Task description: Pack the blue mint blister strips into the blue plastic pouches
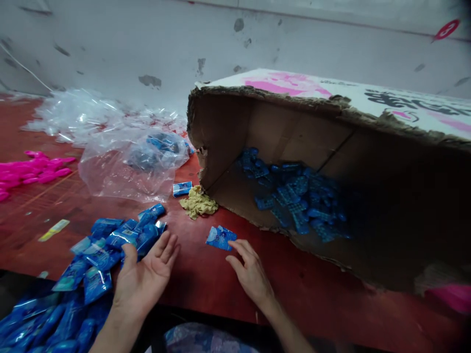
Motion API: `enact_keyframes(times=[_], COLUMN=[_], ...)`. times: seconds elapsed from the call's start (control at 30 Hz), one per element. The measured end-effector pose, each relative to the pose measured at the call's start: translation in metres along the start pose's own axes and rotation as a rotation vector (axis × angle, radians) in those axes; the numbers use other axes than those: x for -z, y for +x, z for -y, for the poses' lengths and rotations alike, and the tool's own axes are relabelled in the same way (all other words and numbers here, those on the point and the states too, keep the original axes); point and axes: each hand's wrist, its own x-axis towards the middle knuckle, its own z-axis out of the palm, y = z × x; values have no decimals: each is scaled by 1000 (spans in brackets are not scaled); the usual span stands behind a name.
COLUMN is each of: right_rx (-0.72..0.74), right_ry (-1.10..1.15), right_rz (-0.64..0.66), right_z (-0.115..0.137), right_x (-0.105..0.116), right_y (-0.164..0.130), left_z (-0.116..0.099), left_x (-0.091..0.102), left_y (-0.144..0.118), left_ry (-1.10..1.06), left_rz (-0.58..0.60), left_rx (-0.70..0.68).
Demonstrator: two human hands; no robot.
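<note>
A big cardboard box [294, 142] lies tipped on its side on the red table [206, 279], its torn mouth facing the person. Just in front of that mouth, the right hand [250, 272] reaches with fingers spread and loose, fingertips touching a single blue packet [221, 238] — not gripping it. The left hand [145, 277], further from the box, is open too, palm turned up, resting against the heap of blue packets [99, 260] beside it. Deep inside the box sits a scatter of blue pieces [298, 196]. Near the box's left corner lie a crumpled yellowish rag [197, 202] and a clear plastic bag [128, 162]; well beyond that — pink items [29, 171].
</note>
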Motion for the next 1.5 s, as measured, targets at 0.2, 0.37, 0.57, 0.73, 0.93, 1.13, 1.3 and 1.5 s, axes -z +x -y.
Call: enact_keyframes(times=[0.2, 0.37, 0.57, 0.73, 0.93, 1.13, 1.3, 1.5], right_rx=[39, 30, 18, 50, 83, 135, 96, 47], right_ry=[-534, -595, -621, -652, -609, -559, -575, -592], right_rz=[43, 16, -2, 25, 2, 67, 53, -37], right_z=[-5, -10, -14, 0, 26, 10, -8, -24], right_x=[-9, -22, -21, -12, -41, -41, -9, -17], right_y=[40, 46, 40, 46, 108, 121, 68, 44], left_z=[24, 53, 72, 48, 26, 43, 51, 62], left_x=[15, 6, 9, -5, -34, -27, -6, 12], left_y=[-15, 1, 12, 29, 91, 99, 66, 24], left_ry=[366, 621, 746, 1236, 1843, 1798, 1367, 1030], left_rz=[90, 176, 156, 240, 94, 105, 229, 175], left_rx=[169, -32, -48, -747, -1007, -989, -855, -483])
